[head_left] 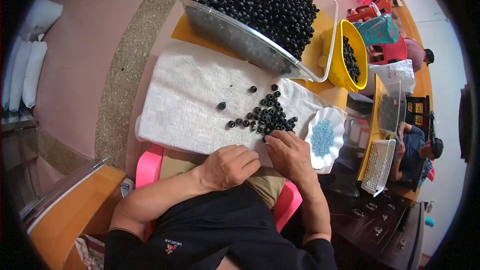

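Observation:
Several small black round parts with holes [267, 114] lie loosely heaped on a white towel [185, 90] in front of me. My right hand [290, 154] reaches the near edge of this heap, its fingers bent and its fingertips down among the parts. What they pinch is hidden. Beside it, over the towel's near edge, my left hand [231, 166] is closed with the fingers curled in; its knuckles hide whatever is inside. To the right of my right hand stands a white wavy-rimmed dish [338, 142] with many tiny light-blue pieces [322, 137].
Beyond the towel stands a large clear plastic bin [230, 32] full of black parts. A yellow basin [361, 77] with more is at its right. Further right, a person [417, 145] sits near a white perforated basket [378, 167]. A pink chair [150, 162] is under me.

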The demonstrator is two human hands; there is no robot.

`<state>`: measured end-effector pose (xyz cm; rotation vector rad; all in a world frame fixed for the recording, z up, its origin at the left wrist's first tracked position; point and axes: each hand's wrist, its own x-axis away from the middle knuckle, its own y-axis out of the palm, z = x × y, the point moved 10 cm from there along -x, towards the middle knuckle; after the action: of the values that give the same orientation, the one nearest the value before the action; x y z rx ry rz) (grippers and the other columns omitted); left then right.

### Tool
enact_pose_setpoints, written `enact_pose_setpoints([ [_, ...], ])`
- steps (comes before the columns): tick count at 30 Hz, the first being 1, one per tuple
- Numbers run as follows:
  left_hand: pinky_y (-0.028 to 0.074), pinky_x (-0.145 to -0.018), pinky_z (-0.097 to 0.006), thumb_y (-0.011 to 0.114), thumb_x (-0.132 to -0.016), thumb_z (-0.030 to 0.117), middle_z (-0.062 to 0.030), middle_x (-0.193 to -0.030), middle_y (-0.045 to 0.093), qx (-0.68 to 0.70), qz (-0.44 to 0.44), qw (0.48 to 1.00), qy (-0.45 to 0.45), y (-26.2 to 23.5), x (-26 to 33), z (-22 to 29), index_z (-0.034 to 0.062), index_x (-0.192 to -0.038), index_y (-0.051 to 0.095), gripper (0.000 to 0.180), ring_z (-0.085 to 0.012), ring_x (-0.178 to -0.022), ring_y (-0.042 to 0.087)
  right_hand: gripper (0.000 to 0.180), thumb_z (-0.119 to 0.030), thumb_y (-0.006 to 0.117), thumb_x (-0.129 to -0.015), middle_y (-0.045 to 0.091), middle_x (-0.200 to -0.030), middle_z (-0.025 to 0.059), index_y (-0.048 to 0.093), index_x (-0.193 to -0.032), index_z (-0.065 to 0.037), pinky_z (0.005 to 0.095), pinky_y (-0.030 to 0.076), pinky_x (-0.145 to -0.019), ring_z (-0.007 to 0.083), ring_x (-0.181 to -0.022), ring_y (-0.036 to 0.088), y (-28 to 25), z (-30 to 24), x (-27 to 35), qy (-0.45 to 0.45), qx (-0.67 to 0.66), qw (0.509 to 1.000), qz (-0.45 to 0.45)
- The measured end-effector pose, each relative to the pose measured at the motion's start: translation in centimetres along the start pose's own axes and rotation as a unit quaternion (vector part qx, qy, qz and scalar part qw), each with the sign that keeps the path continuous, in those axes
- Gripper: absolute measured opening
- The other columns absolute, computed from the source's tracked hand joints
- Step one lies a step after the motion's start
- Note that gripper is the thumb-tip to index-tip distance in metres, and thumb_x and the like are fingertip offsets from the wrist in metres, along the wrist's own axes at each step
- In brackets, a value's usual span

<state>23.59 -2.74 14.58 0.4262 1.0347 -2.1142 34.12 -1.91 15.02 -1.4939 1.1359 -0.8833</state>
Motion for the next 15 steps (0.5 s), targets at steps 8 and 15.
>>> enact_pose_setpoints([
  [8, 0.054, -0.064, -0.033, 0.071, -0.075, 0.007, -0.0074, -0.086, 0.065, 0.028, 0.006, 0.999, -0.022, -0.5, 0.0, 0.0, 0.0044, -0.084, 0.066, 0.011, -0.0231, -0.074, 0.064, 0.018, -0.009, 0.068, -0.079, 0.061, -0.090, 0.0051, 0.065, -0.097, -0.007, 0.0328, 0.052, -0.062, 0.0215, -0.075, 0.064, 1.0, -0.3, 0.8, 0.022, 0.041, 0.999, 0.022],
  [15, 0.054, -0.064, -0.033, 0.075, -0.076, 0.006, -0.0079, -0.084, 0.066, 0.059, 0.036, 0.997, -0.042, -1.1, 0.0, -0.1, 0.0039, -0.083, 0.066, 0.012, -0.0243, -0.074, 0.065, 0.018, -0.013, 0.066, -0.084, 0.058, -0.088, 0.0078, 0.063, -0.101, -0.009, 0.0374, 0.051, -0.057, 0.0271, -0.068, 0.064, 1.5, 0.6, 1.2, 0.090, 0.032, 0.995, -0.009],
])
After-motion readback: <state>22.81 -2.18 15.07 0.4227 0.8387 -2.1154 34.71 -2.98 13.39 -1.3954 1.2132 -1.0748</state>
